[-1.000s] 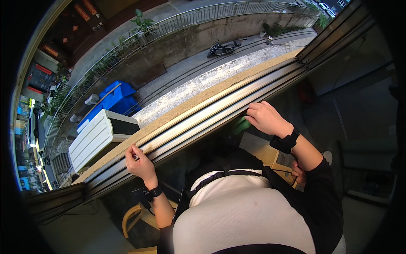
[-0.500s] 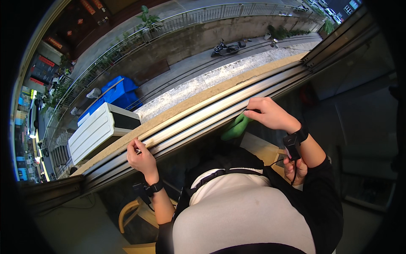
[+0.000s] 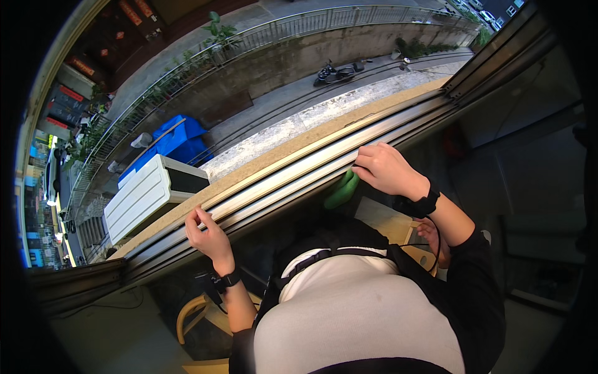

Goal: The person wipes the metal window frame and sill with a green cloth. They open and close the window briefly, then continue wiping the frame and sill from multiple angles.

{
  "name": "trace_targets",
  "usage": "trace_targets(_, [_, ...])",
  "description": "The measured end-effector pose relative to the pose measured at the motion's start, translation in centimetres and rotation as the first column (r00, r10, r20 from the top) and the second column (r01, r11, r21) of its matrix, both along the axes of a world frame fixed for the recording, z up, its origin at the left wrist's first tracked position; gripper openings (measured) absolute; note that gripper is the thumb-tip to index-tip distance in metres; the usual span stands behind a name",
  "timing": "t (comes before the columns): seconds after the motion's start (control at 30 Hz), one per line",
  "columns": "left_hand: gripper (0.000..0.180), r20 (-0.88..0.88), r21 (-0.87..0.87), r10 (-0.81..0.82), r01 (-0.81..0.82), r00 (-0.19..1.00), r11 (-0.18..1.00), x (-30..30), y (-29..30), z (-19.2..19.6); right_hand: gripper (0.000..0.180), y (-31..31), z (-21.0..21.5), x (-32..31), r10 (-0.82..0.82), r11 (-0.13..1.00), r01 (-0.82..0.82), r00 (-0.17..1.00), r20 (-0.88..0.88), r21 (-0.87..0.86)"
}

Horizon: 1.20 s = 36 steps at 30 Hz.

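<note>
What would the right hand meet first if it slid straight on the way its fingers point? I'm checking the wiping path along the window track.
The right hand, pressing a green cloth, points left along the metal window track. That stretch looks free; the first thing in line is probably the left hand gripping the track, though depth is unclear.

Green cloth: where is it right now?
In the head view, the green cloth is right of centre, under the right hand, against the window track.
</note>
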<state>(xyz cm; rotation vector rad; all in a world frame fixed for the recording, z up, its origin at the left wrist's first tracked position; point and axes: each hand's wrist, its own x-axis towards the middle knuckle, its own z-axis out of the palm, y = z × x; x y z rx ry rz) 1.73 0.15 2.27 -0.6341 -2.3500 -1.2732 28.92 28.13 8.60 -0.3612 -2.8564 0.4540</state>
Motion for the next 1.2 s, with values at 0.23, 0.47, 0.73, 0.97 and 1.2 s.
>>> trace_targets(0.23, [0.013,0.46,0.426,-0.678,0.528,0.573,0.735,9.1,4.2,5.0,0.02,-0.7,-0.2,0.1,-0.081,0.994,0.085,0.994,0.067,-0.067])
trace_targets(0.47, [0.02,0.463,0.165,-0.884,0.974,0.064,0.157,12.9,8.1,5.8,0.022,-2.0,0.8,0.5,-0.243,0.939,0.243,0.97,0.028,-0.242])
trace_targets(0.73, [0.023,0.538,-0.006,-0.804,0.955,0.254,0.298,8.7,7.7,2.3,0.019,-2.6,1.5,1.3,-0.327,0.883,0.354,0.935,0.137,-0.308])
trace_targets(0.97, [0.027,0.658,0.192,-0.749,0.942,0.085,0.276,7.6,7.8,1.7,0.02,-2.7,1.0,1.0,-0.29,0.896,0.3,0.954,0.08,-0.326])
trace_targets(1.2, [0.028,0.716,0.289,-0.697,0.89,0.043,0.352,6.1,5.1,1.6,0.02,-2.5,0.6,0.0,-0.246,0.902,0.27,0.963,0.114,-0.336])
